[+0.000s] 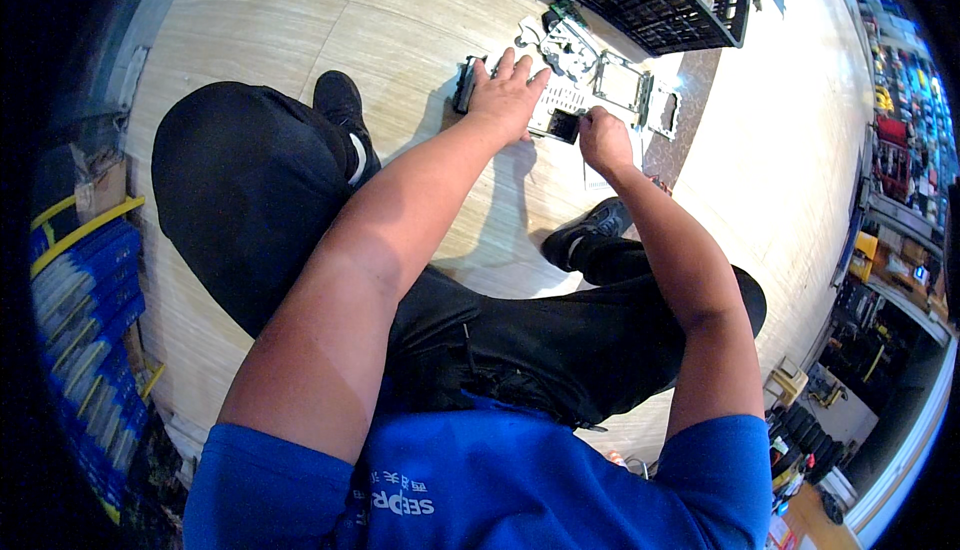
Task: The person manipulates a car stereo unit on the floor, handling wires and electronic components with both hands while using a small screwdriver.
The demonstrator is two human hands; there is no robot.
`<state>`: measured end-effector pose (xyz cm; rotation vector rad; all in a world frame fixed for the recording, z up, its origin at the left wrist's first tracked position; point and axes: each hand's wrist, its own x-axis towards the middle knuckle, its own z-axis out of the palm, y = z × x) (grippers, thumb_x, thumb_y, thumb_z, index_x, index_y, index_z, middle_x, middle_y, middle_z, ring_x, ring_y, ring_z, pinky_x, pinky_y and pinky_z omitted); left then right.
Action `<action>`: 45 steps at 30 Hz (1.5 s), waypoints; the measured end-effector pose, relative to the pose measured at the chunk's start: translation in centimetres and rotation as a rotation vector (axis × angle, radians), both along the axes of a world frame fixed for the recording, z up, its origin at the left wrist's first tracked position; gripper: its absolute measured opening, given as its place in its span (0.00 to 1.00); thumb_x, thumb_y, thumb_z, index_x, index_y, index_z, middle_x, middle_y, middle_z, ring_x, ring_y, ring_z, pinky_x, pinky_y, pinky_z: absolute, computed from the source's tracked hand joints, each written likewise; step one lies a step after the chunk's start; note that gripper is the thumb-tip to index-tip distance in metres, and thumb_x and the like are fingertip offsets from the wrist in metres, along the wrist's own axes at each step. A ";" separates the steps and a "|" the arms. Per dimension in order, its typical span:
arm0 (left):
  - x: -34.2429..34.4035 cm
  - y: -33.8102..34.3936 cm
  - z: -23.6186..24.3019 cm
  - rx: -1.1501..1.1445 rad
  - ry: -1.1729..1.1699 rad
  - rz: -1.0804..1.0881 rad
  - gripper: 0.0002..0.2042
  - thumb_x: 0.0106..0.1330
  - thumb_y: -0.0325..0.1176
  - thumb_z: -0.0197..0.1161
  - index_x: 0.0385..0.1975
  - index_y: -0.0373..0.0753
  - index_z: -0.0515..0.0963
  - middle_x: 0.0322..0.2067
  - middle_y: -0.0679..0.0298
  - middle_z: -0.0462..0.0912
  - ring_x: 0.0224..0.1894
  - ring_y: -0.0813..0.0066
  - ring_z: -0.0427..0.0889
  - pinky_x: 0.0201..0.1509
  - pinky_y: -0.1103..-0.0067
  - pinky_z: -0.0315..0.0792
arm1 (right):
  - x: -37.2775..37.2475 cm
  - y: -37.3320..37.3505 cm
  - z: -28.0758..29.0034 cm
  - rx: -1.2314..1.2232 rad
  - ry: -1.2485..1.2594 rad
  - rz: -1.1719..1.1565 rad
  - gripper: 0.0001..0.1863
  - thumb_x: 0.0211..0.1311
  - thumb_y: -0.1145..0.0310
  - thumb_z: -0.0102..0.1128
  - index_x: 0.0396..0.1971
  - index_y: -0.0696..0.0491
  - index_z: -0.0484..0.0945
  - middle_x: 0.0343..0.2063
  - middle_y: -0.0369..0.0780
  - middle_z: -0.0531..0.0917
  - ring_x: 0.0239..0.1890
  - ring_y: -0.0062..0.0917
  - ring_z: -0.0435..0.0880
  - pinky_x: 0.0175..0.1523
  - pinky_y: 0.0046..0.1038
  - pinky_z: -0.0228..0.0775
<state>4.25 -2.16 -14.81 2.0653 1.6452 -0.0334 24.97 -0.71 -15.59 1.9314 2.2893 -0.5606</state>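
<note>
Two hands (508,100) (606,142) partly obscure a slotted white device (562,99), details indistinct.

- T-shirt (480,470): bright blue, plain weave look, near edge of view.
- Left sleeve (270,480) and right sleeve (725,470): short, same blue, ending above the elbows.
- White lettering (412,503) on shirt front, left of middle, upside down from this view.
- Trousers (230,180): black, full length, loose, creased around the lap.
- Thin pale line (466,338) on the lap, cord or seam, can't tell.
- Left shoe (337,98), far left: black, dark upper; whitish patch (358,158) at ankle.
- Right shoe (604,218): black, laced, greyish details.
- Left hand (508,98), right hand (605,140): bare, forearms too.
</note>
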 end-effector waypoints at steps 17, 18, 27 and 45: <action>0.0 0.0 0.3 0.002 -0.004 0.003 0.51 0.49 0.43 0.80 0.74 0.52 0.57 0.74 0.59 0.53 0.78 0.54 0.44 0.74 0.41 0.46 | -0.3 -0.2 0.6 0.007 -0.144 0.084 0.15 0.71 0.64 0.45 0.38 0.59 0.78 0.37 0.55 0.85 0.41 0.49 0.86 0.49 0.46 0.78; 0.0 0.0 0.4 -0.007 -0.001 -0.004 0.51 0.49 0.43 0.80 0.74 0.52 0.56 0.75 0.58 0.53 0.78 0.53 0.45 0.74 0.42 0.46 | -0.4 -0.2 0.6 0.007 -0.144 0.083 0.15 0.71 0.64 0.45 0.38 0.59 0.78 0.37 0.55 0.85 0.41 0.49 0.86 0.49 0.46 0.78; -0.1 -0.1 0.7 -0.018 0.015 -0.014 0.51 0.50 0.43 0.79 0.75 0.52 0.54 0.75 0.57 0.52 0.78 0.52 0.45 0.74 0.43 0.47 | -0.3 -0.3 0.6 -0.029 -0.146 0.081 0.16 0.72 0.63 0.44 0.38 0.59 0.78 0.39 0.55 0.85 0.41 0.50 0.86 0.48 0.46 0.78; 0.0 0.1 0.9 -0.031 0.015 -0.017 0.52 0.50 0.43 0.79 0.75 0.52 0.54 0.75 0.58 0.52 0.78 0.53 0.46 0.74 0.43 0.48 | 0.8 0.0 -0.3 0.023 -0.048 0.093 0.16 0.73 0.59 0.49 0.39 0.58 0.77 0.38 0.54 0.84 0.42 0.50 0.85 0.48 0.47 0.76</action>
